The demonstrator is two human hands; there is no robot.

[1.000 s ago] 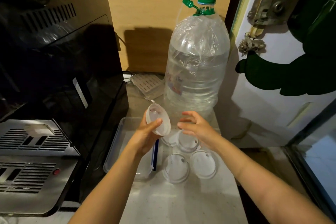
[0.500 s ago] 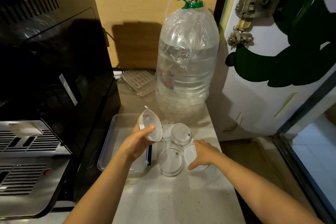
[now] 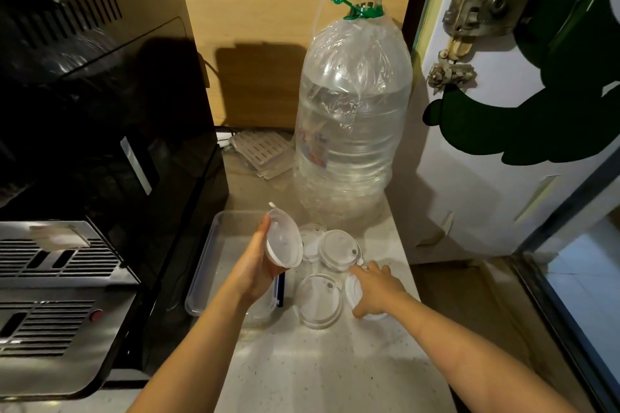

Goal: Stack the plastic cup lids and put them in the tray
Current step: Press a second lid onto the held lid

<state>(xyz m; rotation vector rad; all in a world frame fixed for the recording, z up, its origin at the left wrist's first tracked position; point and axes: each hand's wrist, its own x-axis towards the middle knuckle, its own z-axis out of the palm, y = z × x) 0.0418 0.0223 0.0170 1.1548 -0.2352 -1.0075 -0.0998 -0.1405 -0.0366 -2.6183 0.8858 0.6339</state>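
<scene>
A clear lid (image 3: 284,242) is held tilted on edge in the left hand (image 3: 255,266), fingers closed round its rim, above the right edge of the clear tray (image 3: 204,273). The right hand (image 3: 377,288) is laid on a lid (image 3: 355,293) on the counter (image 3: 328,369), fingers curled over it. Three more lids are seen on the counter: one (image 3: 318,300) just left of the right hand, two (image 3: 339,250) (image 3: 311,241) farther off, near a large water bottle (image 3: 352,124).
</scene>
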